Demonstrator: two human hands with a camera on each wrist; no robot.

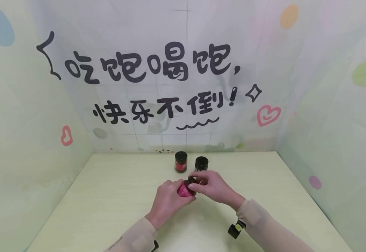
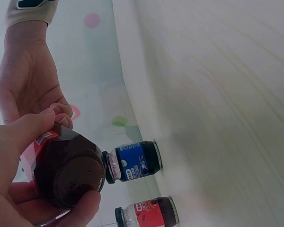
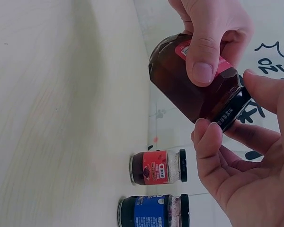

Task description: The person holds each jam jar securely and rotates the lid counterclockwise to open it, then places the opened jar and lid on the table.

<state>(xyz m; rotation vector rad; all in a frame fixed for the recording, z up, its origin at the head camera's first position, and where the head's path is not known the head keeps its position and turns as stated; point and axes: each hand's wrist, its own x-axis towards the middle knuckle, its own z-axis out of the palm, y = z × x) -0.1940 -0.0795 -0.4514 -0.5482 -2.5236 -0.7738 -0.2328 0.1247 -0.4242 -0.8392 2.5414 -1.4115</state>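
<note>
A faceted glass jar (image 3: 175, 78) with dark brown contents and a pink-red label is held tilted above the table. My left hand (image 1: 167, 201) grips it round the body, with the thumb lying along the glass in the right wrist view. Fingers and thumb of my right hand (image 1: 215, 187) pinch the black lid (image 3: 233, 109), which sits at the mouth of the jar. Whether the lid is loose or tight I cannot tell. In the left wrist view the jar's base faces the camera, and the lid is hidden.
Behind the hands, a red-labelled jar (image 1: 181, 162) and a blue-labelled jar (image 2: 135, 161) stand upright on the pale table (image 1: 120, 182), both with black lids. My right hand partly covers the blue one in the head view. A printed backdrop (image 1: 157, 140) rises at the rear.
</note>
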